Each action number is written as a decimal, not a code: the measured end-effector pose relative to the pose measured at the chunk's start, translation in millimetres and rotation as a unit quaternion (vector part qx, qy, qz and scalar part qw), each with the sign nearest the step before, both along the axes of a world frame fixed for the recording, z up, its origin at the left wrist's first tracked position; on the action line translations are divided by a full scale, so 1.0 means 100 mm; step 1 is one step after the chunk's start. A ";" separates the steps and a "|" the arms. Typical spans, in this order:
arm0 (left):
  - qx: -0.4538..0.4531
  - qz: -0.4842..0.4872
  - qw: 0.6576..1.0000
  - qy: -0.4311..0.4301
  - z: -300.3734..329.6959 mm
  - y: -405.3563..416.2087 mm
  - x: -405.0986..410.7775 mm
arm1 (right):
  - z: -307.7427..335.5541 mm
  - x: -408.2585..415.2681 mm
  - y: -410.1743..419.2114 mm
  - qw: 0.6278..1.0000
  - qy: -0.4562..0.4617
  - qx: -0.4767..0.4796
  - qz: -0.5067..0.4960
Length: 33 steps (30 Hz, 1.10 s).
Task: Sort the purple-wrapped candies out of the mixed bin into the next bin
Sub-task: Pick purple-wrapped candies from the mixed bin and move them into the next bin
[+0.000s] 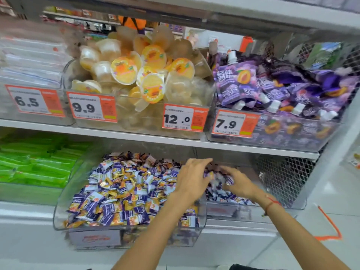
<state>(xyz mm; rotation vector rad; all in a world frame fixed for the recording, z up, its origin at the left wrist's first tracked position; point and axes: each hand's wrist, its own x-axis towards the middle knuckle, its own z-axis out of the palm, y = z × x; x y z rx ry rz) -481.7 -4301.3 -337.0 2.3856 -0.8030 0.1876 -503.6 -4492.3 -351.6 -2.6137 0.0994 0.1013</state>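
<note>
Reaching into the lower shelf, you have both hands over the seam between two clear plastic bins. Under and to the left of your left hand (191, 177) is the mixed bin (58, 217), heaped with small purple-wrapped candies (109, 209) and gold-and-orange ones (116, 218) tumbled together. Under your right hand (238, 181) is the next bin (222, 210), holding a shallower layer of purple and white pieces.

Your left hand is spread flat, fingers nearly straight, across the divide; whether anything is tucked beneath the palm cannot be told. Your right hand curls loosely and pinches one purple-wrapped candy (229, 180) at the fingertips, just above the pile in the next bin.

Expect these candies to be very light, with crinkly, slick film wrappers that slide over one another. The core is probably firm, so pinch across the middle of the packet rather than the flat sealed ends, which would likely slip or bend. Scooping will probably drag gold pieces along, so picking singly looks safer.

Beyond your right hand a wire mesh panel (280, 178) closes the shelf end. Left of the mixed bin lie green packets (35, 162). Above your hands, the upper shelf (136, 136) carries jelly cups (148, 75), purple pouches (272, 88) and price tags (183, 117). Room to work is tight between the bins and that shelf.
</note>
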 end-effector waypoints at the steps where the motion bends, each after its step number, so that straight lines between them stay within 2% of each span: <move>1: -0.006 0.004 1.000 -0.004 -0.03 0.11 0.01 | -0.01 -0.05 -0.04 1.000 0.016 -0.005 0.001; 3: 0.000 0.033 0.999 -0.025 -0.14 0.45 -0.01 | -0.06 -0.21 -0.10 1.000 -0.015 -0.020 -0.006; 7: 0.054 0.136 0.988 -0.057 -0.47 1.25 -0.10 | -0.07 -0.44 0.21 0.984 -0.175 0.015 -0.026; 9: 0.084 0.187 0.975 -0.085 -0.63 1.59 -0.08 | 0.03 -0.45 0.57 0.967 -0.253 0.012 -0.003; 11: 0.118 0.240 0.958 -0.100 -0.74 1.84 -0.04 | 0.15 -0.39 0.97 0.960 -0.277 0.001 0.042; 15: 0.161 0.293 0.940 -0.063 -0.79 2.06 0.01 | 0.08 0.03 1.54 0.978 -0.158 -0.079 0.114; 18: 0.132 0.291 0.946 -0.053 -0.82 2.07 -0.01 | -0.11 0.54 1.73 0.982 -0.084 -0.114 0.128; 24: 0.110 0.302 0.946 -0.047 -0.85 2.07 -0.01 | -0.30 1.29 2.29 0.973 -0.087 -0.121 0.177; 30: 0.106 0.312 0.943 -0.045 -0.88 2.06 0.01 | -0.59 1.55 2.63 0.982 -0.044 -0.161 0.086; 33: 0.090 0.320 0.943 -0.036 -0.86 2.05 0.01 | -0.60 1.53 2.63 0.982 -0.025 -0.152 0.105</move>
